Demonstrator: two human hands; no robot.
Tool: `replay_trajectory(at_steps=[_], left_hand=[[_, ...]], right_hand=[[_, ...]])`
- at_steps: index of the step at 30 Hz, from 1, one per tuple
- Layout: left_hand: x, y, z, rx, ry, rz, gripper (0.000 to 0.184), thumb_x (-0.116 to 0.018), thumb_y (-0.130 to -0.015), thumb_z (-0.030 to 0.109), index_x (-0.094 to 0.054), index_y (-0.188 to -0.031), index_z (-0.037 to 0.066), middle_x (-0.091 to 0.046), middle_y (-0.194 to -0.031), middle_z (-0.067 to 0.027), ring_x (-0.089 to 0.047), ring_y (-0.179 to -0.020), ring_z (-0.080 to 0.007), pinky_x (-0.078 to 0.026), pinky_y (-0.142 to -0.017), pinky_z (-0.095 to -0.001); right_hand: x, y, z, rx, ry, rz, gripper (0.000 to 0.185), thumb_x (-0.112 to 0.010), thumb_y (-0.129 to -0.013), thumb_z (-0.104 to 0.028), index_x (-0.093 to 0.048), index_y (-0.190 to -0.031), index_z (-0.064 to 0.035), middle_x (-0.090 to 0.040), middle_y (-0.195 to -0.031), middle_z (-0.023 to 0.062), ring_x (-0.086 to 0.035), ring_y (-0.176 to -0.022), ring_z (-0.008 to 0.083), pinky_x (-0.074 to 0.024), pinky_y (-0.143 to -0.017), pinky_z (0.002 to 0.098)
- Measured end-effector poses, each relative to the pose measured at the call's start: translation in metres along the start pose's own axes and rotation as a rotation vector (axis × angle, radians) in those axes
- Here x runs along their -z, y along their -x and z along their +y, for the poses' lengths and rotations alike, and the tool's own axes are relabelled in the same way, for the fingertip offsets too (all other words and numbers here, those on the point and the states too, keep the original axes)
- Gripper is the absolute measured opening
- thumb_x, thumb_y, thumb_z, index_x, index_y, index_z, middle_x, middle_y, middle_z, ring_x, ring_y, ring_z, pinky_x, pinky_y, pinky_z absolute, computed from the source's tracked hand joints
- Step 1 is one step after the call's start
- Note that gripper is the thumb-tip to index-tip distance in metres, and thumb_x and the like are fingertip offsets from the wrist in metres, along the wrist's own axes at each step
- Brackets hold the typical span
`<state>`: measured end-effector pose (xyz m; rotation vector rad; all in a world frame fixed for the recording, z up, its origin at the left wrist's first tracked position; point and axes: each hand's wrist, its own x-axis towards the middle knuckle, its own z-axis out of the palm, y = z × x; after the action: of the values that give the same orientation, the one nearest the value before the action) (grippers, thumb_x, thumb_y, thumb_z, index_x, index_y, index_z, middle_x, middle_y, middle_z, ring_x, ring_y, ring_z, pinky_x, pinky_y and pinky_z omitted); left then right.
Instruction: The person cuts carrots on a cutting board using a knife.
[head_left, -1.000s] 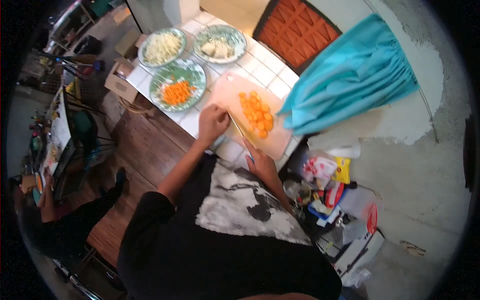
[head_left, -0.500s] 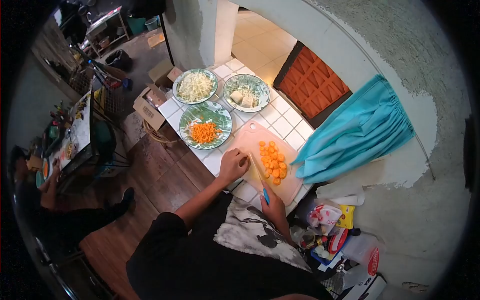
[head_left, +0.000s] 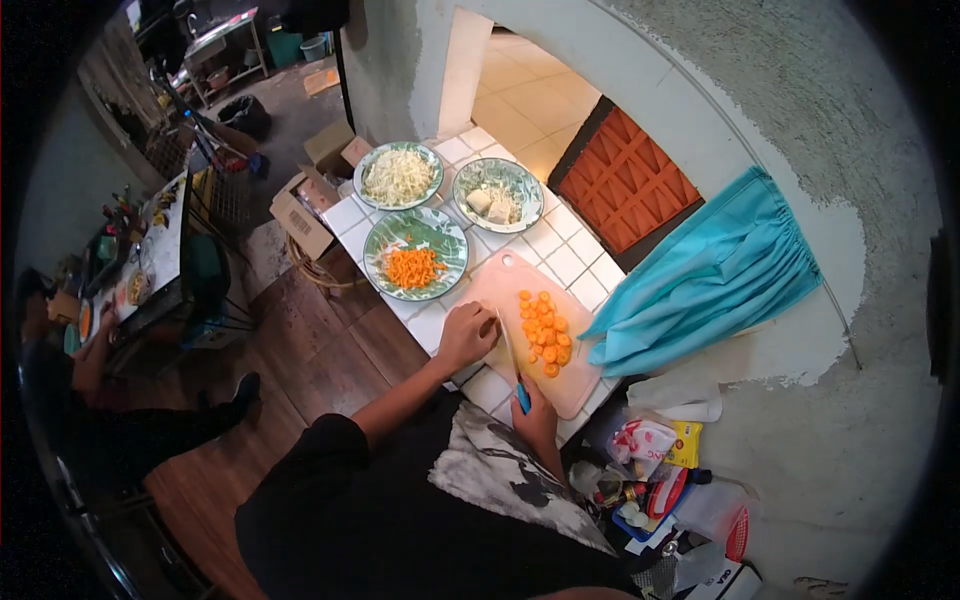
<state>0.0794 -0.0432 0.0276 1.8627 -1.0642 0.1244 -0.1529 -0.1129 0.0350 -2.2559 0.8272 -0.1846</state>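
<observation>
A pink cutting board (head_left: 572,393) lies on the white tiled counter, with several orange carrot slices (head_left: 545,335) on its right part. My right hand (head_left: 537,415) is wrapped round the blue handle of a knife (head_left: 522,397), whose blade points up the board, left of the slices. Close to the blade tip, my left hand (head_left: 468,335) is closed at the board's left edge; what its fingers hold, if anything, is too small to make out. A plate of shredded carrot (head_left: 414,268) stands beyond it.
Behind are a plate of shredded pale vegetable (head_left: 402,178) and a bowl with pale chunks (head_left: 497,203). A turquoise curtain (head_left: 700,280) hangs at the right, above bags and containers (head_left: 650,440). Another person (head_left: 95,400) is at a table on the left.
The view has shifted, so the counter appears lower in the frame. Between the last two frames the knife has turned more upright, with my right hand slightly lower.
</observation>
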Motion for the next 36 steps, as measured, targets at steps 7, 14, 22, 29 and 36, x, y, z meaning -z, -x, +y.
replay_trajectory(at_steps=[7,14,22,29,36], left_hand=[[0.005,0.001,-0.002,0.019,-0.008,-0.037,0.013,-0.073,-0.076,0.014,-0.062,-0.077,0.008,-0.056,-0.077,-0.0103,-0.059,-0.075,-0.0321,-0.044,-0.068,-0.0444],[0.005,-0.002,-0.003,0.084,-0.031,-0.106,0.014,-0.074,-0.078,0.016,-0.064,-0.082,0.008,-0.057,-0.08,-0.009,-0.06,-0.079,-0.0312,-0.045,-0.071,-0.0441],[0.004,0.002,0.002,0.09,-0.059,-0.078,0.017,-0.076,-0.079,0.019,-0.065,-0.084,0.008,-0.059,-0.085,-0.0097,-0.06,-0.082,-0.0308,-0.045,-0.073,-0.0431],[0.003,0.003,0.004,0.081,-0.109,-0.052,0.016,-0.076,-0.078,0.019,-0.064,-0.081,0.009,-0.058,-0.082,-0.0091,-0.06,-0.078,-0.0305,-0.044,-0.07,-0.0438],[-0.009,0.012,0.022,0.174,-0.171,0.095,0.014,-0.075,-0.076,0.017,-0.067,-0.083,0.008,-0.06,-0.083,-0.0086,-0.06,-0.082,-0.029,-0.043,-0.076,-0.0428]], right_hand=[[-0.001,-0.001,-0.004,-0.026,-0.005,0.081,0.046,-0.069,-0.09,-0.023,-0.063,-0.131,-0.0037,-0.071,-0.11,0.025,-0.069,-0.102,0.0433,-0.0542,-0.089,0.0485],[-0.001,-0.001,0.004,-0.013,-0.03,0.099,0.043,-0.071,-0.091,-0.023,-0.065,-0.126,-0.0001,-0.071,-0.101,0.0269,-0.07,-0.094,0.0444,-0.0546,-0.083,0.0487],[0.001,-0.002,0.006,-0.004,-0.083,0.094,0.037,-0.067,-0.092,-0.023,-0.066,-0.123,-0.003,-0.071,-0.099,0.0248,-0.069,-0.091,0.0442,-0.0537,-0.081,0.0496],[0.011,-0.007,0.016,0.03,-0.257,-0.027,0.034,-0.069,-0.092,-0.019,-0.064,-0.117,0.0033,-0.068,-0.092,0.0264,-0.069,-0.086,0.0424,-0.053,-0.076,0.0465],[0.016,-0.014,0.019,0.086,-0.251,-0.041,0.04,-0.071,-0.093,-0.019,-0.063,-0.123,0.0074,-0.071,-0.097,0.0251,-0.072,-0.087,0.0342,-0.0548,-0.08,0.0416]])
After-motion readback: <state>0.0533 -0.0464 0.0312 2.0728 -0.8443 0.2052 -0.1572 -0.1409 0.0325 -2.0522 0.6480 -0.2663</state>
